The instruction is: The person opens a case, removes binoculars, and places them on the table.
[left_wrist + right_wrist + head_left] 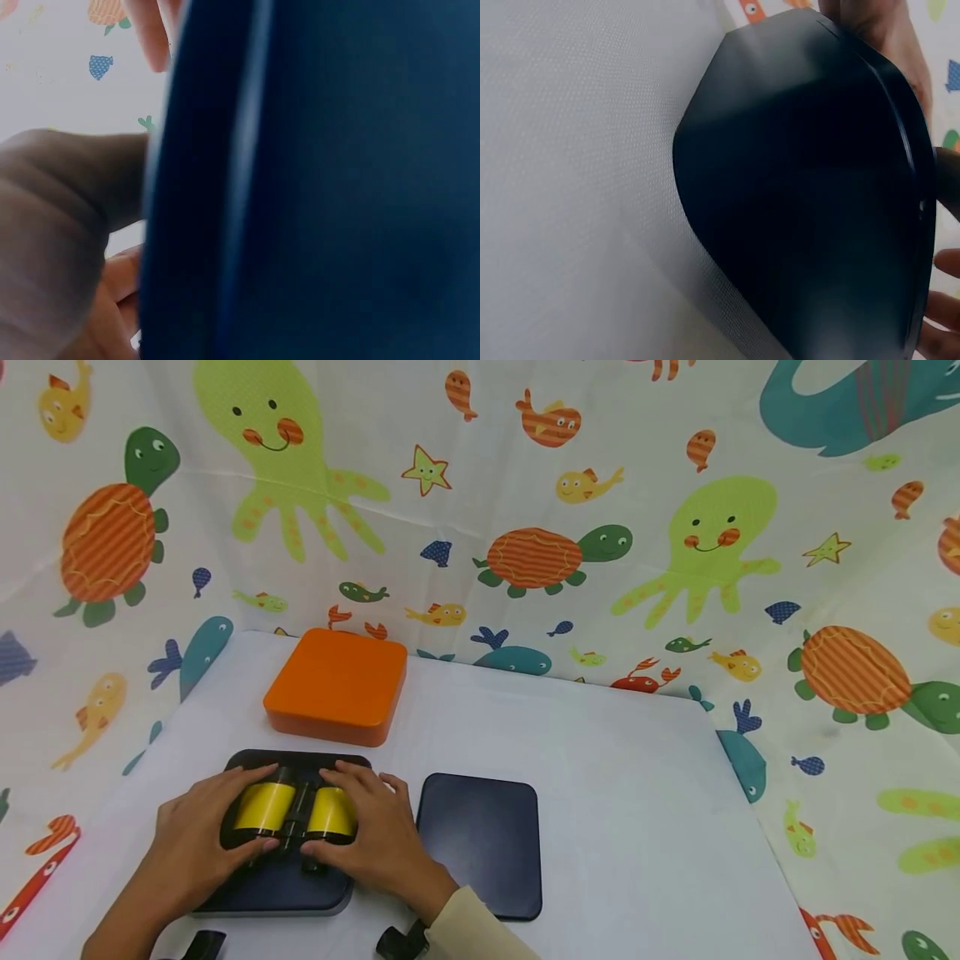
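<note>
Yellow-and-black toy binoculars (264, 808) are between my two hands in the head view, over a dark navy box (281, 893). My left hand (197, 828) grips the left barrel, fingers over its far end and thumb at the near side. Around the right barrel curls my right hand (384, 837) in the same way. Whether the binoculars touch the box is hidden. The left wrist view is mostly filled by a dark blue surface (360, 180), with fingers behind it. A dark casing (802, 172) dominates the right wrist view, fingers (945, 307) at its right edge.
A flat navy lid or tray (483, 843) lies right of the box on the white table (637, 827). Behind the box sits an orange case (336, 685). A sea-animal printed cloth (465, 510) hangs behind the table. Black wrist gear (401, 942) shows at the bottom edge.
</note>
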`<act>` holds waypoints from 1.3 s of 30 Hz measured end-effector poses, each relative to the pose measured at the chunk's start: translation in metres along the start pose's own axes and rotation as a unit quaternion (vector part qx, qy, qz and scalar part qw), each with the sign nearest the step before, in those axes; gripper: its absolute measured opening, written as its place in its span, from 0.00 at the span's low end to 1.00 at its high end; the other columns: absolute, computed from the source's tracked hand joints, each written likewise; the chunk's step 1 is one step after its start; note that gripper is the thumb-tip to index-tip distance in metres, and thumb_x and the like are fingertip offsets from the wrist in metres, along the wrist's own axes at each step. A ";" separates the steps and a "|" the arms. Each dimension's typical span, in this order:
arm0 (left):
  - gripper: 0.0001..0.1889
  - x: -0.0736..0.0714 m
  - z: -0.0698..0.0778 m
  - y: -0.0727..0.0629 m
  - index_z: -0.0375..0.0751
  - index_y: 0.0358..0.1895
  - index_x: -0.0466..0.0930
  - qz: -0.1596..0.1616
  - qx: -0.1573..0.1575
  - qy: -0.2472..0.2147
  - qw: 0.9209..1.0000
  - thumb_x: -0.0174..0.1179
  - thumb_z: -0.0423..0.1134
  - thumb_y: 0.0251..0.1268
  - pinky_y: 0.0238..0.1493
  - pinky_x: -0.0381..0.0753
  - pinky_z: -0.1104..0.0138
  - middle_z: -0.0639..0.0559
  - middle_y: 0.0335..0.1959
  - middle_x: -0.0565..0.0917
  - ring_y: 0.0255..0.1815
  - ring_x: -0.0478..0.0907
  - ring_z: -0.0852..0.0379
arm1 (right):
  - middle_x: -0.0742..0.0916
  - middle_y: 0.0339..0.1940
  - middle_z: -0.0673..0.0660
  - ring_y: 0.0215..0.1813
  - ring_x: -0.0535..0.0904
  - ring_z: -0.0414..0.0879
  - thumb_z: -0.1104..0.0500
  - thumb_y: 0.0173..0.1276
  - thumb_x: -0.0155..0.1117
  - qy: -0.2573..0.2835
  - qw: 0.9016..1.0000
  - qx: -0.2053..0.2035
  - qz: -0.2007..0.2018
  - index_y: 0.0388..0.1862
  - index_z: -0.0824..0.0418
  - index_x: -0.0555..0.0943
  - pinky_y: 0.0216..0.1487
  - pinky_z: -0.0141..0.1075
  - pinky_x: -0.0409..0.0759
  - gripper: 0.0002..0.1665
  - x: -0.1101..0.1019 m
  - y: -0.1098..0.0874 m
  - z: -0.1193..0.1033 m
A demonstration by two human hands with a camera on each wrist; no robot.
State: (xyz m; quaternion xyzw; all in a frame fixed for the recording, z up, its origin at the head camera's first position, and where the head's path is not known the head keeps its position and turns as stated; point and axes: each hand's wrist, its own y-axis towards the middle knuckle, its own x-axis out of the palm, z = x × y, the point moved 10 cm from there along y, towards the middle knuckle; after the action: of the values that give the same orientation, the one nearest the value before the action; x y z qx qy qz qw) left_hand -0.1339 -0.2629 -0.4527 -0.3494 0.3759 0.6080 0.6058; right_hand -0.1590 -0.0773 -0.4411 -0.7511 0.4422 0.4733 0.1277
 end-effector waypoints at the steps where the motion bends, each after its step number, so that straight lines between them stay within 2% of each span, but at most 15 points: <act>1: 0.54 0.000 -0.001 -0.001 0.48 0.79 0.67 -0.001 -0.001 0.003 1.000 0.85 0.50 0.47 0.63 0.56 0.29 0.26 0.74 0.69 0.71 0.61 0.23 | 0.72 0.82 0.42 0.82 0.67 0.35 0.30 0.68 0.71 -0.003 1.000 0.000 -0.004 0.83 0.38 0.65 0.79 0.48 0.66 0.49 0.002 0.000 0.000; 4: 0.52 -0.001 -0.003 -0.003 0.48 0.79 0.68 0.000 -0.002 0.009 1.000 0.85 0.49 0.47 0.62 0.57 0.30 0.27 0.73 0.70 0.70 0.62 0.25 | 0.72 0.82 0.41 0.81 0.67 0.35 0.32 0.67 0.74 -0.009 1.000 0.000 -0.009 0.83 0.38 0.66 0.79 0.46 0.66 0.49 0.004 0.002 0.000; 8: 0.51 -0.002 -0.003 -0.004 0.47 0.78 0.69 0.004 -0.003 0.016 1.000 0.85 0.49 0.48 0.62 0.59 0.27 0.27 0.71 0.71 0.69 0.62 0.25 | 0.75 0.80 0.42 0.79 0.70 0.36 0.35 0.65 0.77 -0.027 1.000 0.003 -0.002 0.81 0.39 0.69 0.77 0.44 0.67 0.48 0.004 0.005 0.001; 15: 0.48 -0.007 0.000 -0.004 0.46 0.73 0.74 0.018 0.008 0.030 0.999 0.86 0.49 0.45 0.62 0.66 0.26 0.31 0.65 0.76 0.62 0.70 0.27 | 0.79 0.75 0.40 0.76 0.73 0.34 0.33 0.63 0.77 -0.057 0.998 0.011 0.001 0.76 0.41 0.76 0.74 0.40 0.68 0.44 0.005 0.009 0.002; 20: 0.48 -0.009 -0.001 -0.001 0.45 0.73 0.76 -0.012 0.009 0.030 0.999 0.86 0.51 0.45 0.60 0.73 0.27 0.34 0.63 0.77 0.54 0.77 0.29 | 0.82 0.67 0.39 0.68 0.76 0.33 0.28 0.59 0.77 -0.088 0.996 0.011 0.001 0.72 0.41 0.80 0.67 0.36 0.68 0.43 0.004 0.013 0.001; 25: 0.48 -0.010 -0.003 0.004 0.42 0.72 0.76 -0.046 0.008 0.029 0.998 0.86 0.52 0.45 0.59 0.75 0.28 0.35 0.62 0.76 0.51 0.78 0.34 | 0.82 0.57 0.39 0.59 0.76 0.32 0.26 0.56 0.77 -0.101 0.995 0.014 -0.009 0.70 0.41 0.82 0.59 0.32 0.68 0.44 0.003 0.018 0.001; 33: 0.46 -0.011 -0.006 0.005 0.45 0.72 0.75 -0.089 0.026 0.030 0.995 0.86 0.42 0.46 0.60 0.77 0.30 0.38 0.63 0.75 0.57 0.78 0.37 | 0.82 0.60 0.41 0.57 0.78 0.33 0.31 0.60 0.79 -0.105 0.992 -0.002 -0.063 0.72 0.41 0.80 0.57 0.32 0.69 0.43 0.002 0.023 0.002; 39: 0.48 -0.007 -0.007 0.006 0.46 0.72 0.73 -0.092 0.034 0.057 0.994 0.87 0.38 0.43 0.57 0.79 0.31 0.35 0.63 0.74 0.51 0.79 0.38 | 0.81 0.60 0.40 0.56 0.77 0.33 0.31 0.61 0.78 -0.104 0.991 -0.002 -0.084 0.73 0.41 0.79 0.59 0.33 0.71 0.43 0.004 0.025 0.003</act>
State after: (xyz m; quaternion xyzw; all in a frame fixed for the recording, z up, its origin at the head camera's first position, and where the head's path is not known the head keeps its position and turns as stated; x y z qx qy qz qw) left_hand -0.1395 -0.2720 -0.4499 -0.3958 0.3961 0.5156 0.6486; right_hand -0.1800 -0.0915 -0.4402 -0.7321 0.3613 0.5375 0.2111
